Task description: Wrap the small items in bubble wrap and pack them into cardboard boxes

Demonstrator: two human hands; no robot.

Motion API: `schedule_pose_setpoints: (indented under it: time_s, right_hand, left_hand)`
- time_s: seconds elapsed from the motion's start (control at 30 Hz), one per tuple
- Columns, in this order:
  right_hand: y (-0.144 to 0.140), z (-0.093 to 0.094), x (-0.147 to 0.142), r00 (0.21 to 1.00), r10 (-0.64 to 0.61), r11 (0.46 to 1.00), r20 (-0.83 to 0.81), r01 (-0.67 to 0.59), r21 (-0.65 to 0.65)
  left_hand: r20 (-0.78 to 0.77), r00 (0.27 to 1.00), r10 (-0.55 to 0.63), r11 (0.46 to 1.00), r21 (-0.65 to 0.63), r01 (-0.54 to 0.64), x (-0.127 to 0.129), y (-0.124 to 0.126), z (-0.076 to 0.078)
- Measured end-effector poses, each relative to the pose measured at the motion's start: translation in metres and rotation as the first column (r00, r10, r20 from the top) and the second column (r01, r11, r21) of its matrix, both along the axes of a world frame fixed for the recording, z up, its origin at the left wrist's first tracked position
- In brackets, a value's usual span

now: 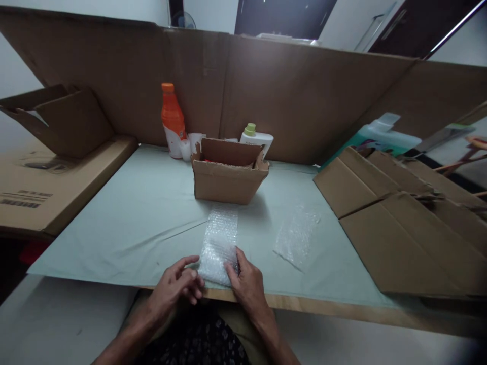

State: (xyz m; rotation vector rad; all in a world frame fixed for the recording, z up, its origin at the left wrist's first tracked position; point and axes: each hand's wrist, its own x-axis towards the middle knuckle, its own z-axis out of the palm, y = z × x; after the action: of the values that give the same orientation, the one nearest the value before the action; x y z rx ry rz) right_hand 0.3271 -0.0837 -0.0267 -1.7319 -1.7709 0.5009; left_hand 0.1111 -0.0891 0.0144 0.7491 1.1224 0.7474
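A strip of bubble wrap (220, 243) lies on the green cloth near the front edge, its near end thicker, as if folded over. What may be inside that end I cannot make out. My right hand (247, 284) grips its right side, thumb on top and fingers along the edge. At the left side is my left hand (178, 281), index finger stretched towards the wrap and the other fingers loosely bent, holding nothing. Just beyond the strip stands an open cardboard box (228, 185) with something red inside. A second piece of bubble wrap (297, 238) lies flat to the right.
Behind the box stand an orange bottle (173, 121), white cups (185, 148) and a white bottle (258, 141). Cardboard boxes (411, 248) border the right side, near a green jug (395, 139). Another open box (76, 121) rests at the left. Cardboard panels (285, 91) wall the back.
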Motion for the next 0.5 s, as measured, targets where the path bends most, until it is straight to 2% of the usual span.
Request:
schedule_pose_setpoints:
  time_s: [0.1,0.17,0.2,0.27,0.33,0.37,0.43,0.5]
  right_hand:
    - [-0.003,-0.003,0.0,0.999,0.035,0.999,-0.004,-0.035,0.022]
    - [-0.004,-0.004,-0.002,0.998,0.044,0.997,0.035,-0.046,0.068]
    - [-0.003,-0.005,-0.002,0.996,0.045,0.993,0.08,-0.053,0.105]
    - [0.0,-0.005,-0.004,0.981,0.029,0.981,0.191,-0.065,0.185]
    - [0.004,-0.004,-0.003,0.962,-0.027,0.966,0.273,-0.046,0.255]
    - [0.006,-0.003,-0.001,0.954,-0.062,0.958,0.295,-0.026,0.286]
    - [0.009,0.001,0.005,0.947,-0.097,0.938,0.307,-0.016,0.345]
    - [0.01,0.006,0.013,0.951,-0.017,0.912,0.308,-0.112,0.395]
  left_hand:
    - [-0.18,0.984,-0.001,0.982,0.185,0.035,0.005,-0.001,-0.007]
    - [-0.337,0.941,0.043,0.927,0.365,0.089,0.008,-0.002,-0.013]
    - [-0.411,0.908,0.086,0.871,0.474,0.132,0.009,-0.002,-0.016]
    - [-0.518,0.833,0.196,0.7,0.669,0.251,0.012,0.0,-0.02]
    - [-0.57,0.769,0.29,0.515,0.77,0.376,0.018,0.004,-0.02]
    - [-0.592,0.74,0.318,0.444,0.783,0.436,0.022,0.006,-0.02]
    - [-0.643,0.684,0.344,0.358,0.763,0.538,0.029,0.011,-0.019]
    - [-0.701,0.631,0.331,0.328,0.713,0.62,0.036,0.015,-0.02]
